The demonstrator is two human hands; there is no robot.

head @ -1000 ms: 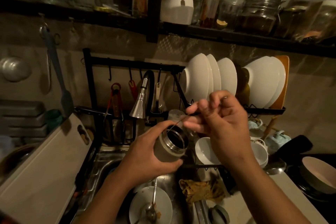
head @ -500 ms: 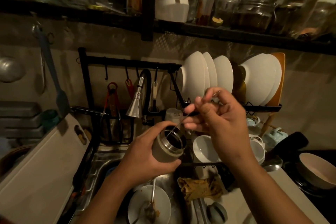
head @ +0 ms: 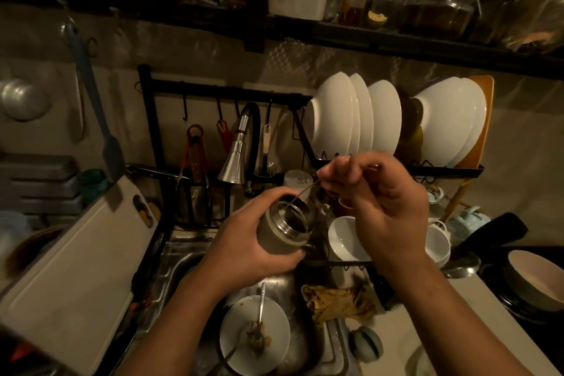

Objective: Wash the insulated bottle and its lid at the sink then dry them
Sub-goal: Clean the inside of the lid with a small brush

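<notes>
Left hand (head: 244, 250) grips open insulated bottle (head: 282, 235) over sink (head: 180, 256), right hand (head: 387, 207) pinches thin metal utensil (head: 305, 192) in its mouth; light pinch may slip, dropping it inside.

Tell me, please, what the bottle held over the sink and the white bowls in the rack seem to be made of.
The bottle looks like steel inside, going by its shiny metallic rim, with a matte pale outer coat, perhaps paint or plastic. The bowls seem glazed ceramic: smooth, glossy white, though melamine is possible.
</notes>
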